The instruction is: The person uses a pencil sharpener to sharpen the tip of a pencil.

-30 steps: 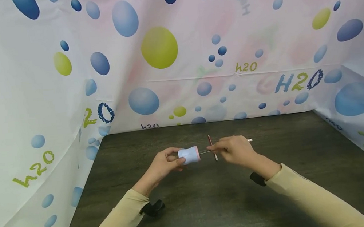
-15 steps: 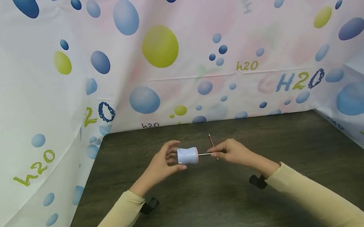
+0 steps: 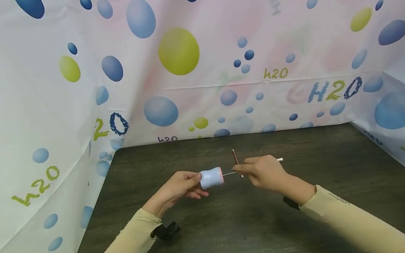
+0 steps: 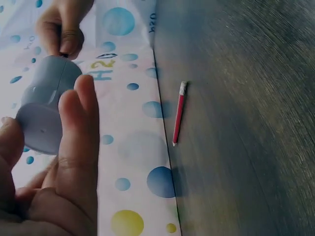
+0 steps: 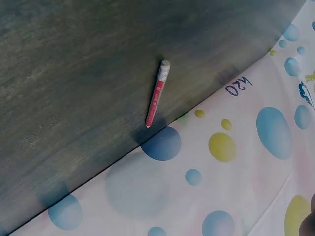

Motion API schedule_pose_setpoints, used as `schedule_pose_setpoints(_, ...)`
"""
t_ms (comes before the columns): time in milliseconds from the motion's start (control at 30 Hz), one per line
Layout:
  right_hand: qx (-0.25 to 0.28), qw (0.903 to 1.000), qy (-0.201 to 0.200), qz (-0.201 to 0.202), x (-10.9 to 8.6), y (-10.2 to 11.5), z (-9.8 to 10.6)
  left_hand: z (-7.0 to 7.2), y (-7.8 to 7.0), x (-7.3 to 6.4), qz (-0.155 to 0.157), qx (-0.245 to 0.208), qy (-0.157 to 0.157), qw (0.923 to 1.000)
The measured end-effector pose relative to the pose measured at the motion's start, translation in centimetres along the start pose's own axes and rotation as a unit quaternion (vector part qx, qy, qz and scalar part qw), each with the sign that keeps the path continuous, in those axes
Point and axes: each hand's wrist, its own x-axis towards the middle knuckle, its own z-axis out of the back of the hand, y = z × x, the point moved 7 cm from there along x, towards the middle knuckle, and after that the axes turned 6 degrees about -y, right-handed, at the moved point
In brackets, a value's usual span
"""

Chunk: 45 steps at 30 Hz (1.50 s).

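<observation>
My left hand [image 3: 179, 187] holds a light blue, waisted pencil sharpener [image 3: 211, 177] with a pink rim, above the table. In the head view its thumb lies on the sharpener and its other fingers are below. The left wrist view shows the sharpener's flat end [image 4: 42, 129] between thumb and fingers. My right hand [image 3: 267, 173] pinches a thin dark pencil [image 3: 230, 173], which runs into the pink-rimmed end. The pencil's white end [image 3: 280, 159] sticks out behind that hand. The tip is hidden inside the sharpener.
A red pencil [image 3: 235, 156] with a white end lies on the dark wooden table [image 3: 212, 231], behind my hands and near the far edge. A white printed sheet [image 3: 217, 51] rises behind the table and at both sides.
My left hand, spread around the sharpener half a second ago, has turned and its thumb now rests on it. My right hand has rolled over, and the held pencil's white end shows again.
</observation>
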Motion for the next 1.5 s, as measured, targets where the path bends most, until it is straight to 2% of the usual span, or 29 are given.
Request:
schedule_pose_setpoints(100, 0.008, 0.9997, 0.021, -0.012, 0.1, -0.3, -0.1, 0.1, -0.6, 0.0, -0.046, 0.06, -0.027, 0.9968)
schedule_pose_setpoints(167, 0.035, 0.9967, 0.06, -0.04, 0.1, -0.7, -0.4, 0.1, -1.1, -0.2, -0.087, 0.116, -0.058, 0.9878)
schedule_pose_setpoints(200, 0.067, 0.9911, 0.094, -0.067, 0.1, -1.0, -0.8, 0.1, -1.4, -0.3, -0.113, 0.147, -0.075, 0.9798)
schedule_pose_setpoints(233, 0.107, 0.9804, 0.131, -0.102, -0.1, -1.3, -1.3, 0.0, -1.8, -0.5, -0.142, 0.183, -0.089, 0.9688)
schedule_pose_setpoints(267, 0.148, 0.9647, 0.168, -0.139, -0.4, -1.7, -1.8, -0.2, -2.2, -0.7, -0.173, 0.217, -0.103, 0.9552)
schedule_pose_setpoints(333, 0.221, 0.925, 0.227, -0.21, -1.0, -2.4, -2.7, -0.6, -2.8, -1.2, -0.225, 0.266, -0.12, 0.9298)
schedule_pose_setpoints(400, 0.273, 0.8867, 0.263, -0.265, -1.5, -2.9, -3.3, -0.9, -3.0, -1.4, -0.263, 0.302, -0.129, 0.9071)
schedule_pose_setpoints(433, 0.285, 0.8785, 0.269, -0.273, -1.7, -3.0, -3.5, -0.9, -3.0, -1.5, -0.27, 0.309, -0.132, 0.9025)
schedule_pose_setpoints(467, 0.29, 0.8765, 0.27, -0.273, -1.7, -3.0, -3.5, -0.9, -2.9, -1.4, -0.268, 0.306, -0.132, 0.9038)
schedule_pose_setpoints(500, 0.291, 0.879, 0.265, -0.269, -1.7, -3.1, -3.5, -0.7, -2.7, -1.4, -0.261, 0.296, -0.131, 0.9095)
schedule_pose_setpoints(533, 0.289, 0.8825, 0.259, -0.267, -1.6, -3.1, -3.4, -0.6, -2.6, -1.2, -0.248, 0.281, -0.128, 0.9183)
schedule_pose_setpoints(567, 0.284, 0.888, 0.248, -0.263, -1.6, -3.1, -3.3, -0.4, -2.4, -1.0, -0.233, 0.256, -0.121, 0.9306)
schedule_pose_setpoints(667, 0.256, 0.9157, 0.199, -0.237, -1.3, -3.1, -2.6, 0.3, -1.8, -0.5, -0.164, 0.172, -0.102, 0.9659)
schedule_pose_setpoints(733, 0.228, 0.9373, 0.16, -0.21, -1.1, -2.8, -2.0, 0.8, -1.2, -0.1, -0.109, 0.118, -0.092, 0.9827)
schedule_pose_setpoints(767, 0.21, 0.9496, 0.139, -0.187, -0.9, -2.6, -1.7, 0.9, -0.9, 0.1, -0.083, 0.098, -0.084, 0.9881)
schedule_pose_setpoints(867, 0.146, 0.9803, 0.08, -0.106, -0.6, -1.6, -0.8, 0.8, -0.1, 0.3, -0.019, 0.047, -0.051, 0.9974)
schedule_pose_setpoints(933, 0.107, 0.9915, 0.045, -0.058, -0.4, -0.9, -0.3, 0.5, 0.2, 0.3, 0.0, 0.02, -0.023, 0.9995)
schedule_pose_setpoints(1000, 0.079, 0.9962, 0.02, -0.029, -0.3, -0.4, 0.1, 0.3, 0.3, 0.3, 0.002, 0.001, -0.011, 0.9999)
schedule_pose_setpoints(1067, 0.068, 0.9973, 0.011, -0.028, -0.2, -0.3, 0.2, 0.3, 0.1, 0.3, -0.009, -0.007, -0.019, 0.9998)
schedule_pose_setpoints(1167, 0.08, 0.9939, 0.045, -0.061, -0.1, -0.6, -0.1, 0.4, -0.4, 0.2, -0.049, 0.027, -0.058, 0.9968)
schedule_pose_setpoints(1233, 0.123, 0.9816, 0.099, -0.108, -0.3, -1.2, -0.9, 0.4, -1.0, -0.1, -0.095, 0.08, -0.088, 0.9883)
schedule_pose_setpoints(1267, 0.157, 0.9686, 0.133, -0.14, -0.5, -1.6, -1.4, 0.3, -1.4, -0.3, -0.128, 0.123, -0.102, 0.9789)
schedule_pose_setpoints(1367, 0.264, 0.9119, 0.218, -0.225, -1.2, -2.5, -3.0, -0.4, -2.6, -1.2, -0.222, 0.237, -0.135, 0.9361)
schedule_pose_setpoints(1400, 0.293, 0.8926, 0.239, -0.246, -1.4, -2.7, -3.5, -0.6, -2.7, -1.4, -0.244, 0.264, -0.14, 0.9228)
schedule_pose_setpoints(1433, 0.314, 0.8776, 0.255, -0.258, -1.6, -2.8, -3.9, -0.7, -2.8, -1.6, -0.259, 0.285, -0.145, 0.9115)
schedule_pose_setpoints(1467, 0.331, 0.8669, 0.264, -0.263, -1.7, -2.9, -4.1, -0.8, -2.8, -1.7, -0.266, 0.298, -0.149, 0.9046)
schedule_pose_setpoints(1500, 0.338, 0.863, 0.268, -0.263, -1.7, -2.9, -4.3, -0.8, -2.6, -1.8, -0.264, 0.297, -0.151, 0.9048)
